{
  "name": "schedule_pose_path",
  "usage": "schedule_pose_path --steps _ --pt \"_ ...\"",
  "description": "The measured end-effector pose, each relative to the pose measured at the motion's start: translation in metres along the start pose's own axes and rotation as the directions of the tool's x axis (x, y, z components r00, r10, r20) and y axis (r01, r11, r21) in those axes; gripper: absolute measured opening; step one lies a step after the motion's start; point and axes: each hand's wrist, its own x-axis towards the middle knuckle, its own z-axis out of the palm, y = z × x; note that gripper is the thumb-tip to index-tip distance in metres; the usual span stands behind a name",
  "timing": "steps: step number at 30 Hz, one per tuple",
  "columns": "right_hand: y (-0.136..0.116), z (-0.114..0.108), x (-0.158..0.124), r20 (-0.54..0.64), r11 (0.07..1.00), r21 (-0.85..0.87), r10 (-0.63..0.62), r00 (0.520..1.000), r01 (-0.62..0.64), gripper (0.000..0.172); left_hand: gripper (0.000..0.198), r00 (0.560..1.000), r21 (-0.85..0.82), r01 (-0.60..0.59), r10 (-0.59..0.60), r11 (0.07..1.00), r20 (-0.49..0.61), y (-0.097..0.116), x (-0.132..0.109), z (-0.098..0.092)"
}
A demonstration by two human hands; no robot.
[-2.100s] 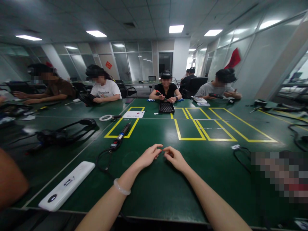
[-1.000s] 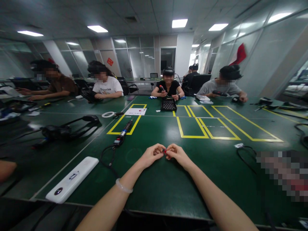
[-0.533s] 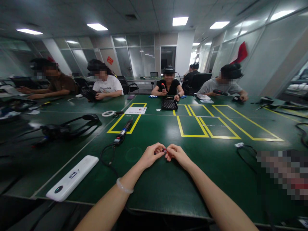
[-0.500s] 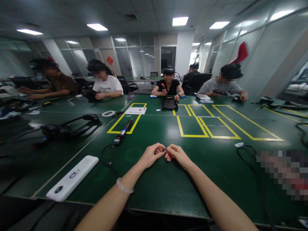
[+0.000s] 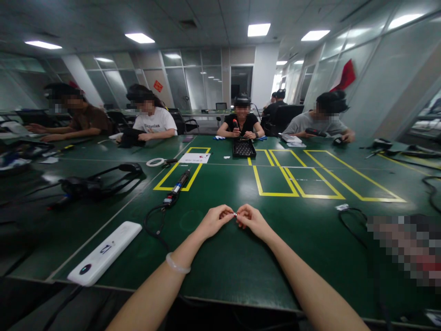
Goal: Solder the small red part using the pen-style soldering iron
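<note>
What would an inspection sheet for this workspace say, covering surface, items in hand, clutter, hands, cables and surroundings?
Surface: green tabletop, marked with yellow tape outlines.
Items in hand: a tiny reddish-white spot shows between the hands; too small to identify.
Clutter: screwdriver-like tool lying across a taped edge; white oblong device nearer the left edge; paper sheet.
Hands: left hand and right hand brought together, fingers curled; whether gripping, cannot tell.
Cables: black cord at the tool; black cable curving on the right.
Surroundings: seated people across the table; glass partitions behind.
</note>
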Motion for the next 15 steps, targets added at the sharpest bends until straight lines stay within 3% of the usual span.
schedule_pose_path --steps 5,9,12,15 --pt "0.0 -0.003 0.0 -0.034 0.999 -0.03 -0.014 0.999 0.013 0.028 0.034 0.991 0.335 0.036 0.009 0.941 -0.131 -0.015 0.002 -0.035" --pt "0.002 -0.005 0.0 -0.028 0.999 -0.043 -0.006 1.0 0.005 0.029 0.05 0.96 0.705 0.253 -0.079 0.663 -0.27 -0.052 -0.002 -0.092" --pt "0.001 -0.005 0.0 -0.017 0.999 -0.046 0.002 1.0 -0.003 0.029 0.072 0.865 0.749 0.501 -0.242 0.434 -0.439 -0.082 -0.008 -0.137" --pt "-0.001 -0.005 0.0 -0.015 0.999 -0.047 0.007 1.0 -0.008 0.029 0.085 0.751 0.707 0.628 -0.493 0.326 -0.44 -0.106 -0.012 -0.17"
